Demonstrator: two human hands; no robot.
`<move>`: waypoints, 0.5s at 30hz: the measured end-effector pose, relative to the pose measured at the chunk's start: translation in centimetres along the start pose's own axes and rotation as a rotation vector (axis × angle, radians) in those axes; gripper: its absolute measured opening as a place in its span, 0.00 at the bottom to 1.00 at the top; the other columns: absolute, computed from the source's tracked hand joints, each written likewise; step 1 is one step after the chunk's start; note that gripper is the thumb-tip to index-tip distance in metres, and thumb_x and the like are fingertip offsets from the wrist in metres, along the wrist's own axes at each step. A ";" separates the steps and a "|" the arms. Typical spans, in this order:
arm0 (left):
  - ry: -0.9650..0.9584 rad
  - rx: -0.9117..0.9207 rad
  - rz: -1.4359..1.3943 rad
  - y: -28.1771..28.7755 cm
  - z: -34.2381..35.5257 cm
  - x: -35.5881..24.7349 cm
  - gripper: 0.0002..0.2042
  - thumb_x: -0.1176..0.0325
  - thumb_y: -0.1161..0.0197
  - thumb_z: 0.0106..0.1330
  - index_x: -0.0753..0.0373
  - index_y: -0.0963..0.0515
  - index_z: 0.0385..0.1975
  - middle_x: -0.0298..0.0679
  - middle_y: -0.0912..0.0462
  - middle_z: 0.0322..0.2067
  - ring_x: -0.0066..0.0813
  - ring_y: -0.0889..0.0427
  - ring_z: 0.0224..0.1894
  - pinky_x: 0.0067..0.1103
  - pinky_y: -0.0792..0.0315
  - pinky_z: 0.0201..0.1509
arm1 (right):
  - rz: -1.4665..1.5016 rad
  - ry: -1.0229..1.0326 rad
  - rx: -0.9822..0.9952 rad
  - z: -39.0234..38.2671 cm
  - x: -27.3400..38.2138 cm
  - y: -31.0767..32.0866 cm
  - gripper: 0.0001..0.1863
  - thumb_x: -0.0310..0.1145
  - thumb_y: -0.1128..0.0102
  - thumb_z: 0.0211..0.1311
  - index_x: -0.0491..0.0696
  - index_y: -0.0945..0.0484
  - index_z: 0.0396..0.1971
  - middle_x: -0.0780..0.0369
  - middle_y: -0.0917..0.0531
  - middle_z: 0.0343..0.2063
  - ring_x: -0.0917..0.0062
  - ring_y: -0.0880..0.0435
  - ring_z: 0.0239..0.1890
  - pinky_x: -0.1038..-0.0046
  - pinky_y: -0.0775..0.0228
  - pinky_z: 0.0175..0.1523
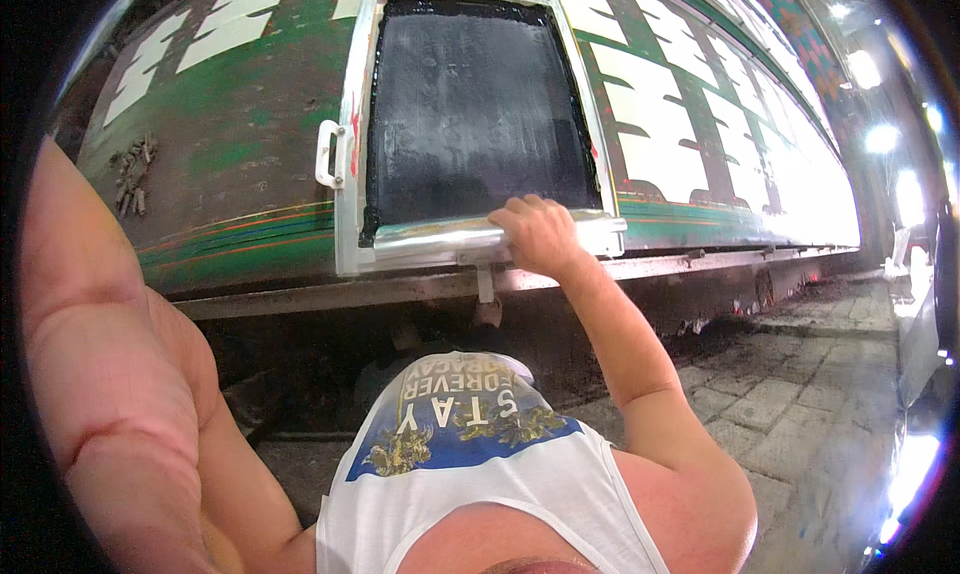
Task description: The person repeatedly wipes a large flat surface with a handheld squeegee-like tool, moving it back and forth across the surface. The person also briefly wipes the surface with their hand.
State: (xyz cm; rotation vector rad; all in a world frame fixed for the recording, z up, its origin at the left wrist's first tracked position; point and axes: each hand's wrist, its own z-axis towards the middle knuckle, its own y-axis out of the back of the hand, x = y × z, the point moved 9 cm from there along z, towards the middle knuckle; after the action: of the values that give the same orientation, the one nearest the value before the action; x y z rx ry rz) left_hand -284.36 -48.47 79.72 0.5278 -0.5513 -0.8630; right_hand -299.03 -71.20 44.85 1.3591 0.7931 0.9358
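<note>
A screen-printing frame point(353, 94) lies on the long green table, its inside covered with dark ink point(470, 114). Along its near edge rests a shiny metal squeegee point(430, 242), with my right hand point(538, 236) closed over its right part. My left hand point(110, 374) is raised very close to the camera at the left rim, away from the frame. It looms large with deep creases, and how its fingers are held cannot be made out. A white handle point(327, 154) is fixed to the frame's left side.
White cut pieces point(650, 124) lie in rows on the printing table point(250, 104), left and right of the frame. Small grey bits point(135, 174) are heaped at the left. A metal rail point(690, 262) runs along the table's near edge, above a paved floor point(800, 404).
</note>
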 end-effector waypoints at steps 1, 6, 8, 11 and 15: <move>-0.005 0.011 0.008 -0.1 0.5 -0.2 0.09 0.69 0.30 0.78 0.68 0.13 0.49 0.53 0.10 0.57 0.44 0.12 0.63 0.36 0.23 0.73 | -0.003 0.007 -0.012 -0.4 0.2 0.0 0.18 0.34 0.20 0.53 0.55 0.11 0.46 0.62 0.12 0.41 0.63 0.11 0.48 0.59 0.17 0.51; -0.012 0.059 0.032 -2.3 3.8 -1.5 0.09 0.69 0.30 0.78 0.68 0.14 0.49 0.53 0.10 0.57 0.44 0.13 0.64 0.36 0.23 0.73 | 0.071 0.053 -0.055 -1.9 1.2 -0.2 0.32 0.65 0.22 0.55 0.52 0.14 0.46 0.60 0.17 0.43 0.60 0.17 0.53 0.54 0.24 0.56; -0.015 0.069 0.035 -3.7 5.6 -1.8 0.09 0.69 0.31 0.79 0.68 0.14 0.50 0.53 0.11 0.58 0.44 0.13 0.64 0.36 0.23 0.73 | 0.082 0.050 -0.052 -2.5 1.3 -0.5 0.35 0.66 0.23 0.55 0.50 0.15 0.47 0.59 0.19 0.43 0.60 0.18 0.52 0.54 0.27 0.55; -0.021 0.089 0.044 -6.4 8.8 -2.2 0.09 0.69 0.31 0.79 0.68 0.14 0.50 0.53 0.11 0.58 0.44 0.13 0.65 0.36 0.23 0.73 | 0.138 0.070 -0.057 -3.3 0.9 -0.7 0.38 0.65 0.24 0.57 0.50 0.16 0.58 0.57 0.19 0.48 0.58 0.19 0.54 0.53 0.27 0.58; -0.019 0.126 0.067 -10.8 13.6 -3.1 0.09 0.69 0.31 0.79 0.68 0.14 0.50 0.53 0.11 0.59 0.44 0.14 0.65 0.36 0.24 0.74 | 0.323 0.189 -0.099 -4.3 -0.7 0.2 0.36 0.63 0.24 0.60 0.47 0.15 0.56 0.55 0.16 0.49 0.57 0.19 0.56 0.52 0.27 0.62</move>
State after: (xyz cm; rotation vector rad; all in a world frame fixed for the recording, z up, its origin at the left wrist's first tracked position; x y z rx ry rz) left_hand -300.70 -54.63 82.18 0.6132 -0.6404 -0.7732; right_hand -303.18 -69.90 44.72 1.3489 0.6679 1.3553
